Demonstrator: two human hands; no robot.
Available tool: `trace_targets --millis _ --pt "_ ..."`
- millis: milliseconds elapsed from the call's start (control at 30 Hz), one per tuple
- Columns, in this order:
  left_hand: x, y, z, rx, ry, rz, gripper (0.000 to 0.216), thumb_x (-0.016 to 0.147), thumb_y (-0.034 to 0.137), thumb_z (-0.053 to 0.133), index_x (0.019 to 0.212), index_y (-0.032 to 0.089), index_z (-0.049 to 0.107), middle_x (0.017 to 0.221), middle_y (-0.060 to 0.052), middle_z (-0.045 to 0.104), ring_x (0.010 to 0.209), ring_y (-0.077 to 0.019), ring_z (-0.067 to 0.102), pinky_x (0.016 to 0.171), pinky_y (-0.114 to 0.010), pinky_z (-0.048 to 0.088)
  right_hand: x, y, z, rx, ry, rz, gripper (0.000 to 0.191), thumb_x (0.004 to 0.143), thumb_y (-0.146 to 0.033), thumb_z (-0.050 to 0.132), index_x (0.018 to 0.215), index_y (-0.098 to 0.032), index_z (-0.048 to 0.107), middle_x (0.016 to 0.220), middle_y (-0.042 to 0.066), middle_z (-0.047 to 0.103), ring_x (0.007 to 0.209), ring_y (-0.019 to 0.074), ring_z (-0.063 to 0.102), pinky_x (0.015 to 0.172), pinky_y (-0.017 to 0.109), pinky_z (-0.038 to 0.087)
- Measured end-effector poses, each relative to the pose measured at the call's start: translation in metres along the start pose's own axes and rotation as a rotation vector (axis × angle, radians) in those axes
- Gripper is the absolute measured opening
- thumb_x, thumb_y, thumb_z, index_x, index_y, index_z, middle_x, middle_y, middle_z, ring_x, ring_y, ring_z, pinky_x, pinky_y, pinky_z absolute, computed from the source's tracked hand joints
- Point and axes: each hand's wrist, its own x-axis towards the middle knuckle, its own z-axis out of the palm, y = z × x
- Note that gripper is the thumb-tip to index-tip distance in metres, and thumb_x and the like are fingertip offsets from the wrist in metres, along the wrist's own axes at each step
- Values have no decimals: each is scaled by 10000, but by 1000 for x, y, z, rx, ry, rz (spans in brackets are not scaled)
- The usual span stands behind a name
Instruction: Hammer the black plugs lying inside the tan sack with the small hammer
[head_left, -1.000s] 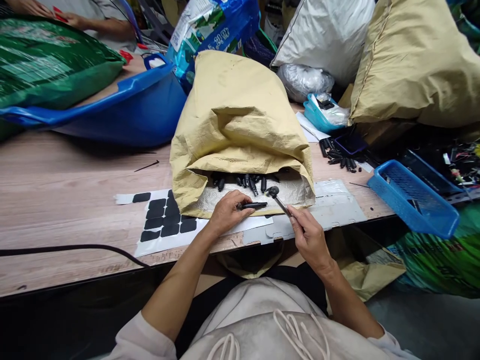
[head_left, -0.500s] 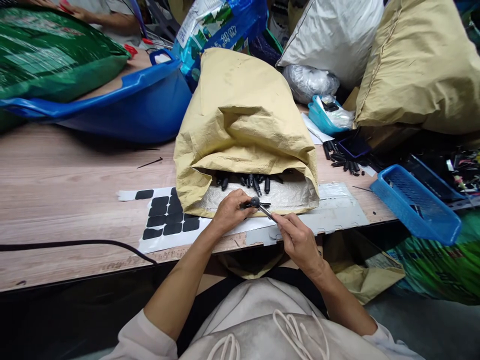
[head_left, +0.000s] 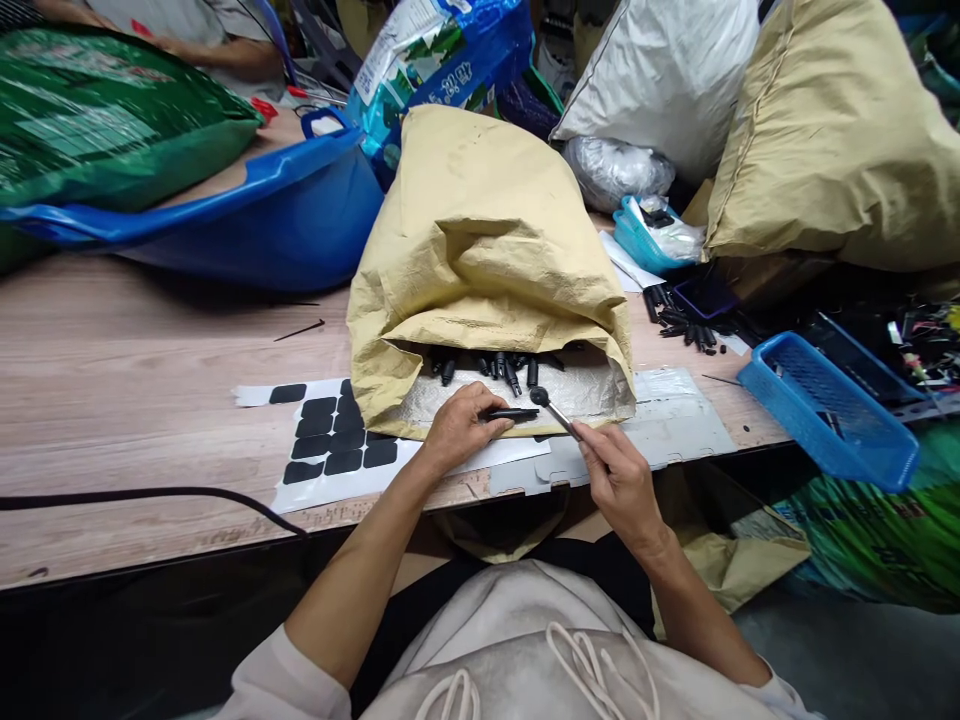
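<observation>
Head | left hand [head_left: 457,428] fingers pinch slim black rod [head_left: 514,413] | right hand [head_left: 619,480] fingers pinch round-tipped metal tool [head_left: 559,415]

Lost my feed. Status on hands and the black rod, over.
Left hand grips black rod. Right hand grips metal tool, round black pad at its tip, near rod's end. Paper sack close behind, mouth open.
</observation>
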Motion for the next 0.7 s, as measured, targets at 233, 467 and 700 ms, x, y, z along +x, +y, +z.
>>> trace_targets --millis 233,467,700 --pt "-1 3 -1 46 -18 -2 92 859 272 762 935 222 748 871 -20 634 917 -226 603 824 -347 458 5 26 -6 -528 101 12 335 1026 -165 526 1260 -234 756 917 58 673 842 202 557 764 319 444" --pt "-1 2 -2 62 -32 24 160 940 360 657 980 218 720 905 -41 639 935 -245 591 847 -366 454 -2 34 11 -639 151 50 336 993 -134 568 1237 -265 758 931 47 650 839 197 510 728 320 354" --pt "-41 62 -20 -414 -164 4 306 1039 436 521 1096 201 708 1014 -51 723 922 -209 645 850 -312 475 -1 30 12 -673 142 49 342 979 -124 572 1246 -254 741 940 50 646 835 205 495 729 330 343"
